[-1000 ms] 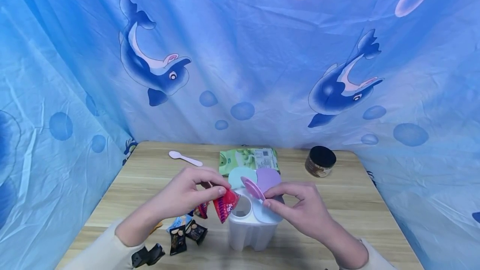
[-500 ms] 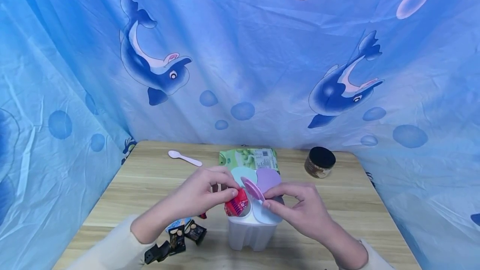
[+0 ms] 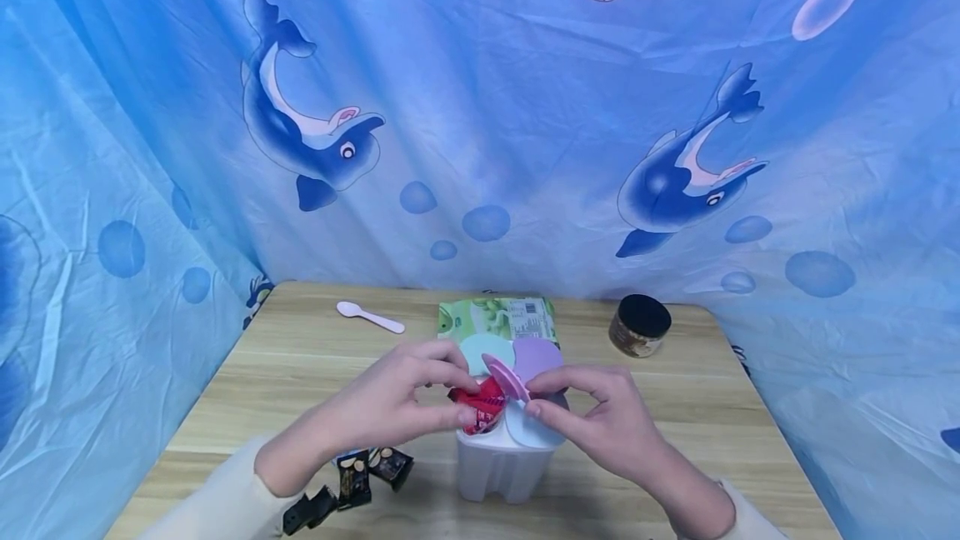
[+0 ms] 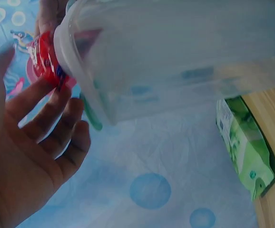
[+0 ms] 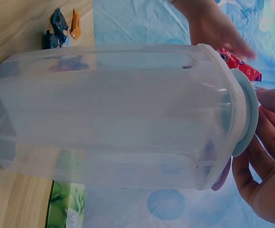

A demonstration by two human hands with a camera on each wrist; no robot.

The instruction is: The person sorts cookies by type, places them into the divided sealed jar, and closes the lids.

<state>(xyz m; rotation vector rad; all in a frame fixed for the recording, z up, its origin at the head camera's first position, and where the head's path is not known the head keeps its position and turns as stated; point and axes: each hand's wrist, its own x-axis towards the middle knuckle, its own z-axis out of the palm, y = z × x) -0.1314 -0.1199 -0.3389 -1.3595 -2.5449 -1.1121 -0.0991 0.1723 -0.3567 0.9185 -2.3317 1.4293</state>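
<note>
A translucent storage container [image 3: 498,469] with several round coloured lids stands upright on the table. Its front-left opening holds part of a shiny red snack packet [image 3: 487,407], which pokes out above the rim. At that packet my left hand [image 3: 397,394] has thumb and fingers spread. The left wrist view shows fingertips touching the red wrapper [image 4: 46,59], the blurred thumb held apart from it. My right hand [image 3: 603,411] pinches the raised pink lid [image 3: 504,377] between thumb and fingers. Teal [image 3: 483,352], purple [image 3: 538,355] and pale blue [image 3: 531,427] lids lie flat.
Several black snack packets [image 3: 354,480] lie at the front left. A green pouch [image 3: 495,317] is behind the container, a white spoon [image 3: 369,317] at back left, a dark-lidded jar [image 3: 640,325] at back right. Blue dolphin-print fabric [image 3: 495,148] hangs behind the table.
My left hand has brought the red packet rightward and down into the container's opening, and its thumb and fingers have parted. The right hand keeps the pink lid raised in the same spot.
</note>
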